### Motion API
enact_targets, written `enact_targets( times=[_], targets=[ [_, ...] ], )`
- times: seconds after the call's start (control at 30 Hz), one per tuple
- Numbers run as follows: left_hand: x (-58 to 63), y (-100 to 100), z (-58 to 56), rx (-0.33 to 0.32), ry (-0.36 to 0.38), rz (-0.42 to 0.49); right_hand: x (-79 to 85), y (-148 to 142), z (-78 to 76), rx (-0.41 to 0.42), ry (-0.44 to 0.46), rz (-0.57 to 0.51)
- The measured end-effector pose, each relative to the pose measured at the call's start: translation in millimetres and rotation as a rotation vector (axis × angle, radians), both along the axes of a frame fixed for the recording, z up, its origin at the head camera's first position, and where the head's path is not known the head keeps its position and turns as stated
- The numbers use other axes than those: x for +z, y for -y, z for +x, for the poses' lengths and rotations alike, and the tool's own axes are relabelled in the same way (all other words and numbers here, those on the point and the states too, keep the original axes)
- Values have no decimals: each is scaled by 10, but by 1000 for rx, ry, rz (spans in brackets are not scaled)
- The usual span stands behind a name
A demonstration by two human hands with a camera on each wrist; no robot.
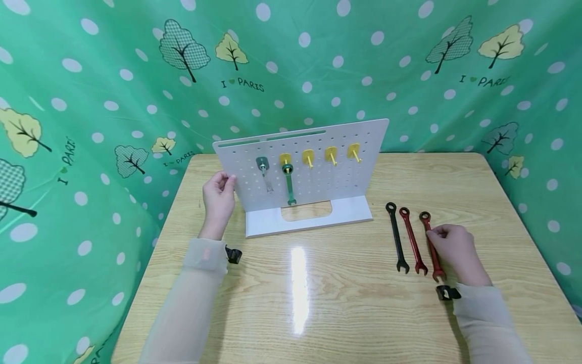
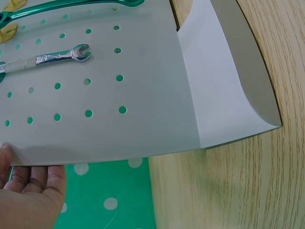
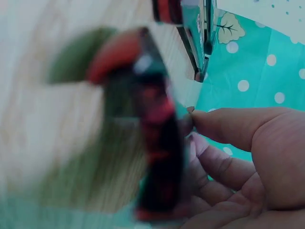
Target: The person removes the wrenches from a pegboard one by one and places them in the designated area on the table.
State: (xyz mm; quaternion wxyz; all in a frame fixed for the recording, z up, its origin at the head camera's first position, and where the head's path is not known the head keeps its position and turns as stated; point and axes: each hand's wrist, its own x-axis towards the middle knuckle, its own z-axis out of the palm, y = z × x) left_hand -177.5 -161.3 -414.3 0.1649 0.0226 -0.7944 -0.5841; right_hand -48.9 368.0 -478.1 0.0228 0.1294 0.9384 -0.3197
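My left hand [image 1: 219, 199] grips the left edge of a white pegboard [image 1: 245, 188], thumb on its front and fingers behind, as the left wrist view also shows. On the board hang a silver wrench [image 1: 267, 182] and, right of it, a green wrench [image 1: 289, 187] on a yellow hook. At the right of the table, my right hand [image 1: 456, 247] pinches the rightmost red wrench [image 1: 435, 259] below its ring end. The right wrist view shows this wrench [image 3: 159, 133] large and blurred. Left of it lie another red wrench [image 1: 413, 240] and a black wrench [image 1: 396, 240].
Three more yellow hooks [image 1: 331, 155] stick out of the board with nothing on them. The board's white base [image 1: 350, 210], with a cut-out, stands on the wooden table [image 1: 354, 303]. A green dotted curtain [image 1: 309, 65] surrounds the table's back and sides.
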Motion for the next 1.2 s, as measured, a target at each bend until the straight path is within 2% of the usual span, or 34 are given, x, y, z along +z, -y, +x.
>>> enact_targets(
  times=[0.27,0.8,1.2],
  targets=[
    [11,-7,10,7,22,-3,13,38,-2,-29,-17,45],
    [9,-8,5,5,22,-1,-4,41,22,-53,-3,59],
    [9,-8,3,7,14,2,10,66,24,-75,-43,89]
  ],
)
